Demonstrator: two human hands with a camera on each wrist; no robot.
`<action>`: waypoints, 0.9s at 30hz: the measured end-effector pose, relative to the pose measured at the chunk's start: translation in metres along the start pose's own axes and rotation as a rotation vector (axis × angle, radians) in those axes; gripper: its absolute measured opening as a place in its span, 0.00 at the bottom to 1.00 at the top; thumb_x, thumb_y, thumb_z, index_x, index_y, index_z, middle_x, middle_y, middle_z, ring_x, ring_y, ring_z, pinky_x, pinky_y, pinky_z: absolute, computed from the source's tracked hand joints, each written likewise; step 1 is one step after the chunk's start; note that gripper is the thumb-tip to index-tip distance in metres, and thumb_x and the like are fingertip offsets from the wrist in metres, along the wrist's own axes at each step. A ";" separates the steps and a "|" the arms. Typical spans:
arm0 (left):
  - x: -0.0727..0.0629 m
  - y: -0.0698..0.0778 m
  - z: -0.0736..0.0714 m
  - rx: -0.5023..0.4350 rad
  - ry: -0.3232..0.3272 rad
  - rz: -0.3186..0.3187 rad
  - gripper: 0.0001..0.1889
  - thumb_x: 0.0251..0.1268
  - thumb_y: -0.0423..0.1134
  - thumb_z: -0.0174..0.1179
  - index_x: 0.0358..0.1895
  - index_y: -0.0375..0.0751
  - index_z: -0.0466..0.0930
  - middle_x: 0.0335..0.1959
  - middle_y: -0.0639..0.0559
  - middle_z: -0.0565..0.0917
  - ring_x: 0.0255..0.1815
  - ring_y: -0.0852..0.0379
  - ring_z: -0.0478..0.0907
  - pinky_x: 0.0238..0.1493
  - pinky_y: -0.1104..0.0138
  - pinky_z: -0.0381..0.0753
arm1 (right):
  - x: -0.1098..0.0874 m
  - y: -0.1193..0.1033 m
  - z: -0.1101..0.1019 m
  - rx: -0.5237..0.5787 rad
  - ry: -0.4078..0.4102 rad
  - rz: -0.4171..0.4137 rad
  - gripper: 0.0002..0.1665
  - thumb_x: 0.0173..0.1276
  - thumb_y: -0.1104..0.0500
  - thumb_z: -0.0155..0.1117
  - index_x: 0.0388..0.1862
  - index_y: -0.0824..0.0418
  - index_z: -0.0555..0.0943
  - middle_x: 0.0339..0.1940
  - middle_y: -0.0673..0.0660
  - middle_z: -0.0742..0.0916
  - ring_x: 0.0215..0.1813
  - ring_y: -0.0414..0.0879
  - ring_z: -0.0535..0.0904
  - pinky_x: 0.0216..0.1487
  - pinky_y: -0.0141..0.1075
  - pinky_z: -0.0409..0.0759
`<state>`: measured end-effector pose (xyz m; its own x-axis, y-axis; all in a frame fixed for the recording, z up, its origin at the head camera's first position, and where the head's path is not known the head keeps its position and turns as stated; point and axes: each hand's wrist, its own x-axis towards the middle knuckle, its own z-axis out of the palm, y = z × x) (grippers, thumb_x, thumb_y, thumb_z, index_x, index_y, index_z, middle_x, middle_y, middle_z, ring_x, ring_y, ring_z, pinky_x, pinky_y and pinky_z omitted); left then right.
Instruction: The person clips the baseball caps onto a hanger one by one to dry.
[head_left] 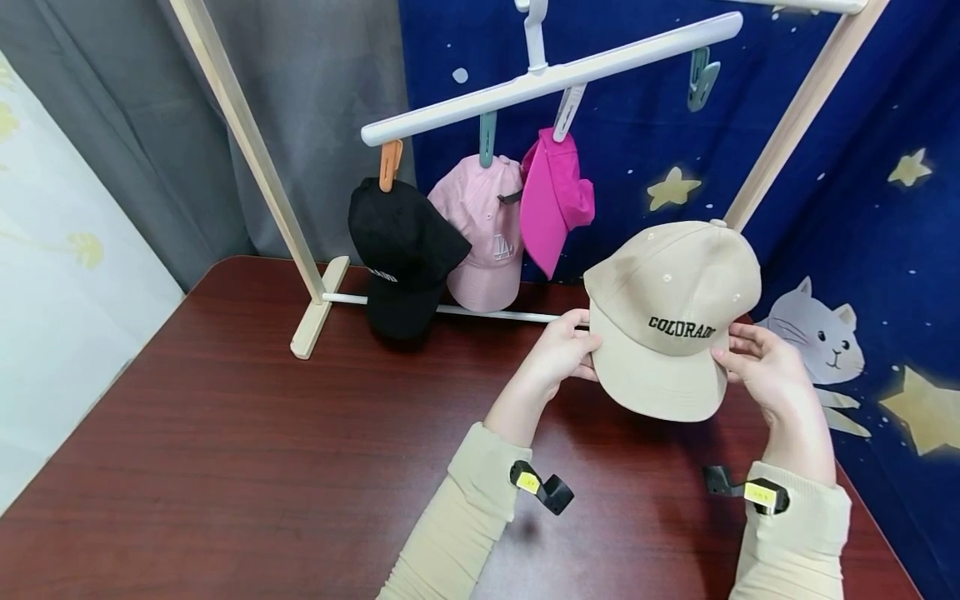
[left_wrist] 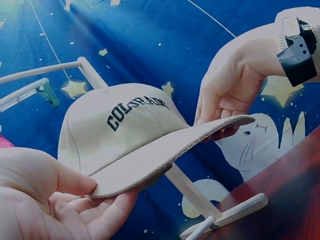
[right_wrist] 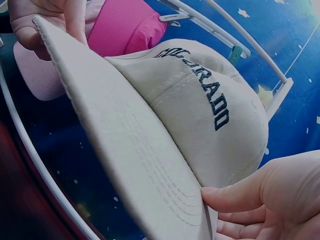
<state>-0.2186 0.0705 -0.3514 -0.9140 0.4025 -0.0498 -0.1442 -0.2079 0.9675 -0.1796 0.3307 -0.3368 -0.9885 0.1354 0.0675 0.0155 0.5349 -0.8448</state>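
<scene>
A beige baseball cap (head_left: 675, 283) with dark COLORADO lettering is held up above the table, brim toward me. My left hand (head_left: 561, 350) pinches the left edge of its brim, thumb on top and fingers beneath, as the left wrist view shows. On the opposite side of the brim, my right hand (head_left: 768, 367) pinches it the same way. Behind and to the left, a black cap (head_left: 393, 242), a light pink cap (head_left: 483, 225) and a bright pink cap (head_left: 551, 196) hang from a white hanger bar (head_left: 547, 79) by clips.
A teal clip (head_left: 702, 81) holding nothing hangs at the bar's right end. Wooden posts (head_left: 251, 150) and a white lower rod (head_left: 491, 313) form the rack on the dark red table (head_left: 247, 450). Grey and starry blue curtains (head_left: 802, 208) stand behind.
</scene>
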 end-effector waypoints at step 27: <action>0.003 0.014 -0.009 -0.018 0.005 0.051 0.14 0.70 0.25 0.47 0.57 0.32 0.70 0.31 0.43 0.82 0.21 0.53 0.79 0.24 0.64 0.80 | 0.007 -0.005 0.012 0.053 0.054 -0.063 0.32 0.72 0.60 0.57 0.65 0.79 0.61 0.36 0.38 0.76 0.34 0.26 0.74 0.31 0.25 0.78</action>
<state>-0.2263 0.0611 -0.3400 -0.9223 0.3864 -0.0020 -0.1045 -0.2444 0.9640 -0.1880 0.3194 -0.3385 -0.9777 0.1479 0.1489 -0.0563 0.4987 -0.8650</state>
